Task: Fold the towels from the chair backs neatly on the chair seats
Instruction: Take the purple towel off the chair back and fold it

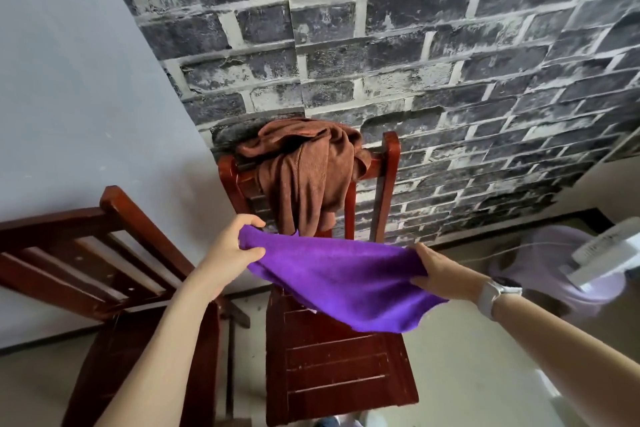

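A: Where is the purple towel (341,279)?

B: Held up over the seat of the red wooden chair (341,378), stretched between 2 hands. Its lower edge sags toward the seat; I cannot tell whether it touches.

A: How do the fingers sit?

B: The left hand (230,248) pinches the towel's left corner, thumb below and fingers curled over the top edge. The right hand (440,274) grips the right edge, thumb on top, the other fingers hidden under the cloth. A watch (491,295) is on that wrist.

A: Any other towel?

B: 1 brown towel (304,170), bunched and draped over that chair's backrest, hanging down the front.

A: And around it?

B: A second wooden chair (104,253) stands to the left, a brick-patterned wall (415,45) behind, and a pale fan (588,263) on the floor at right.
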